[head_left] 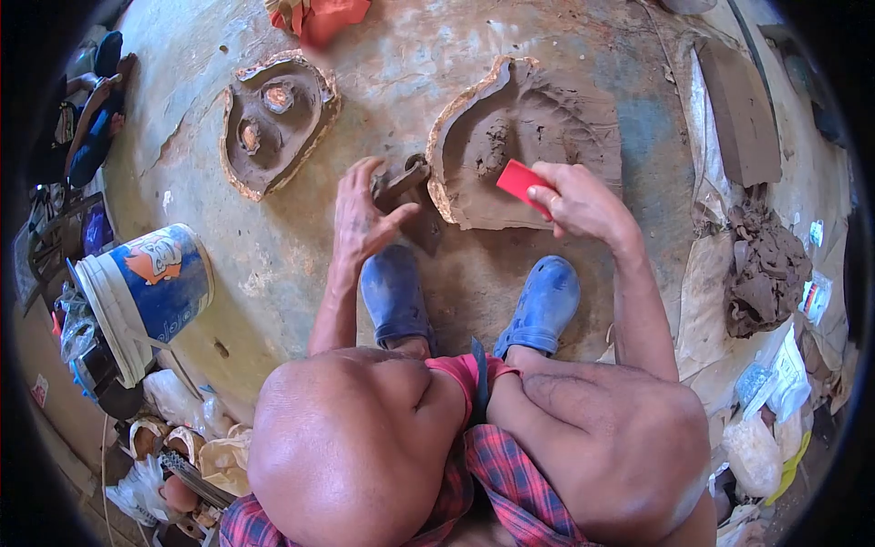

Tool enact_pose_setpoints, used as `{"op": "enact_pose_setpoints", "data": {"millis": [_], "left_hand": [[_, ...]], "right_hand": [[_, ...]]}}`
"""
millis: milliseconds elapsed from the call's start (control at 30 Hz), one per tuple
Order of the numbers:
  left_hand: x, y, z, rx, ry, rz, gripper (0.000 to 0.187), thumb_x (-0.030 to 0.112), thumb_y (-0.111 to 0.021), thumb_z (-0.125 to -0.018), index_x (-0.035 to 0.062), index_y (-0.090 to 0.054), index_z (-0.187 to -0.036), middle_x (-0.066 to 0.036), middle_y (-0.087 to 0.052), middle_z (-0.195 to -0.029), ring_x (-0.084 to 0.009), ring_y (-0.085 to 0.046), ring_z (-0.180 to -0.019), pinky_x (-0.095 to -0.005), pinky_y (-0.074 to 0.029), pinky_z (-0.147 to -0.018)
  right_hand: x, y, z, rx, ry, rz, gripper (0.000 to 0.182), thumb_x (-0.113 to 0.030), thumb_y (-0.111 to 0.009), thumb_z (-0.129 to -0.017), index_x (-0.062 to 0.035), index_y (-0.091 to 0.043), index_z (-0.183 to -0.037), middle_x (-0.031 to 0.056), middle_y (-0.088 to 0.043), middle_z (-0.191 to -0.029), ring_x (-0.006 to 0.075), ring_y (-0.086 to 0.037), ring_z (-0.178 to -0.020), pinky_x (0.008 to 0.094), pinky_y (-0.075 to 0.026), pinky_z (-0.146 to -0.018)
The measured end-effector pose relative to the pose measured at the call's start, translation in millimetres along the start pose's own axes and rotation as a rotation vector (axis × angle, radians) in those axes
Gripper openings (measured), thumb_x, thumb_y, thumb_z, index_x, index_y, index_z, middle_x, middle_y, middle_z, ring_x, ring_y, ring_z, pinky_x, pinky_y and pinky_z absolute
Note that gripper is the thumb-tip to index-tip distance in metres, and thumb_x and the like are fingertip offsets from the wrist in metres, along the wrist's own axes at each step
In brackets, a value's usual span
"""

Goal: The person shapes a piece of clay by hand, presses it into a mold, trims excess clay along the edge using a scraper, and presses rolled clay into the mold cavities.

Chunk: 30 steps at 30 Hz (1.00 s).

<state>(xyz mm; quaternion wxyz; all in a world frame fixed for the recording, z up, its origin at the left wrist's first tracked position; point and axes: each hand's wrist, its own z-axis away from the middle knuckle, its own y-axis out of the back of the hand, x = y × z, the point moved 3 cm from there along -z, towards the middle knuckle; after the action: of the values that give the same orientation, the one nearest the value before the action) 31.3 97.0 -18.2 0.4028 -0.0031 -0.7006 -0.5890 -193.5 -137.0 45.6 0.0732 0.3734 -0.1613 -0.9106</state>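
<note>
My right hand (583, 205) grips a flat red scraper (523, 186) over the lower part of a mold (456, 109) lined with brown clay. A clay sheet (583, 137) spreads past the mold's right side. My left hand (362, 210) has its fingers apart and holds nothing, beside dark clay scraps (401, 187) at the mold's left edge. Farther left lies a second clay-lined mold (328, 91) with two hollows, each with an orange-brown lump in it.
Blue clogs (394, 290) are on my feet below the molds. A white and blue bucket (155, 292) lies tilted at left. At right are a clay slab (736, 114) and a clay heap (767, 264). Red cloth (328, 16) lies at the top; a person (91, 137) sits far left.
</note>
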Motion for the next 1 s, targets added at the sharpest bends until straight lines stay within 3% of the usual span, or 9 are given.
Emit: {"op": "enact_pose_setpoints", "data": {"millis": [200, 333, 467, 533, 667, 767, 833, 867, 1000], "left_hand": [[0, -18, -26, -0.202, 0.129, -0.08, 0.091, 0.032, -0.096, -0.062, 0.007, -0.058, -0.142, -0.019, -0.061, -0.121, -0.0383, -0.058, -0.116, -0.0484, -0.048, -0.104], [-4, -18, -9, -0.2, 0.244, -0.052, 0.064, 0.028, -0.096, -0.062, 0.0044, -0.066, -0.113, -0.018, -0.058, -0.112, -0.0384, -0.06, -0.109, -0.0469, -0.051, -0.095], [-11, 1, 19, -0.089, 0.294, 0.298, 0.045, 0.016, -0.094, -0.072, 0.0023, -0.064, -0.102, -0.009, -0.066, -0.102, -0.023, -0.066, -0.092, -0.0375, -0.055, -0.083], [-5, 21, 33, -0.109, 0.361, 0.539, 0.034, 0.006, -0.092, -0.078, 0.0044, -0.065, -0.098, 0.0, -0.071, -0.09, -0.0094, -0.065, -0.084, -0.0296, -0.055, -0.075], [59, 76, 12, -0.175, 0.148, 0.509, 0.049, 0.009, -0.093, -0.075, 0.0044, -0.063, -0.113, -0.003, -0.071, -0.097, -0.0095, -0.066, -0.091, -0.0314, -0.058, -0.081], [110, 87, -30, -0.251, -0.117, 0.506, 0.057, 0.009, -0.087, -0.074, 0.0046, -0.062, -0.125, -0.007, -0.069, -0.111, -0.0153, -0.065, -0.105, -0.0373, -0.057, -0.092], [142, 83, -65, -0.33, -0.229, 0.823, 0.099, 0.011, -0.083, -0.075, 0.0083, -0.034, -0.161, -0.012, -0.059, -0.139, -0.0237, -0.06, -0.123, -0.0399, -0.049, -0.108], [157, 80, -85, -0.411, -0.42, 0.894, 0.124, 0.01, -0.081, -0.075, 0.014, -0.002, -0.171, -0.016, -0.051, -0.151, -0.0272, -0.054, -0.134, -0.0415, -0.042, -0.116], [239, 81, -134, -0.636, -0.605, 1.144, 0.141, 0.014, -0.085, -0.067, 0.0173, 0.012, -0.17, -0.022, -0.009, -0.175, -0.0305, -0.024, -0.158, -0.0453, -0.025, -0.128]], "right_hand": [[10, 4, 7, 0.214, 0.034, -0.069, 0.024, -0.022, -0.057, -0.107, 0.0004, -0.06, -0.1, 0.008, -0.06, -0.069, 0.0168, -0.064, -0.052, 0.0361, -0.052, -0.054], [-26, -11, 17, 0.162, 0.154, -0.076, 0.022, -0.024, -0.06, -0.105, -0.0033, -0.066, -0.106, 0.0188, -0.066, -0.07, 0.0346, -0.07, -0.062, 0.0467, -0.055, -0.063], [-64, -26, 32, 0.128, 0.579, 0.069, 0.019, -0.02, -0.07, -0.097, -0.0099, -0.072, -0.112, 0.017, -0.073, -0.108, 0.0383, -0.071, -0.101, 0.0467, -0.058, -0.083], [-59, -51, 29, 0.2, 0.759, 0.159, 0.021, -0.017, -0.074, -0.091, -0.011, -0.073, -0.112, 0.0216, -0.053, -0.15, 0.0446, -0.055, -0.133, 0.0505, -0.049, -0.11], [-82, -71, 27, 0.199, 0.962, -0.033, 0.021, -0.012, -0.081, -0.085, -0.0128, -0.075, -0.105, 0.0281, -0.032, -0.166, 0.0533, -0.031, -0.151, 0.0529, -0.033, -0.124], [-99, -46, 31, 0.234, 0.94, -0.116, 0.031, -0.008, -0.082, -0.085, -0.012, -0.079, -0.116, 0.0217, -0.049, -0.156, 0.0398, -0.054, -0.14, 0.0468, -0.047, -0.113], [-77, -26, 40, 0.358, 0.831, -0.327, 0.022, -0.007, -0.078, -0.089, -0.0036, -0.078, -0.11, 0.0187, -0.071, -0.121, 0.0305, -0.067, -0.118, 0.0409, -0.051, -0.104], [-98, -1, 67, 0.418, 0.815, -0.321, 0.017, -0.007, -0.075, -0.092, -0.0032, -0.078, -0.108, 0.0141, -0.072, -0.11, 0.0262, -0.069, -0.108, 0.0394, -0.053, -0.098], [-21, 55, 101, 0.787, 0.715, -0.368, 0.023, -0.011, -0.072, -0.098, -0.0007, -0.072, -0.119, 0.0116, -0.072, -0.112, 0.0231, -0.068, -0.096, 0.0351, -0.054, -0.087]]}}
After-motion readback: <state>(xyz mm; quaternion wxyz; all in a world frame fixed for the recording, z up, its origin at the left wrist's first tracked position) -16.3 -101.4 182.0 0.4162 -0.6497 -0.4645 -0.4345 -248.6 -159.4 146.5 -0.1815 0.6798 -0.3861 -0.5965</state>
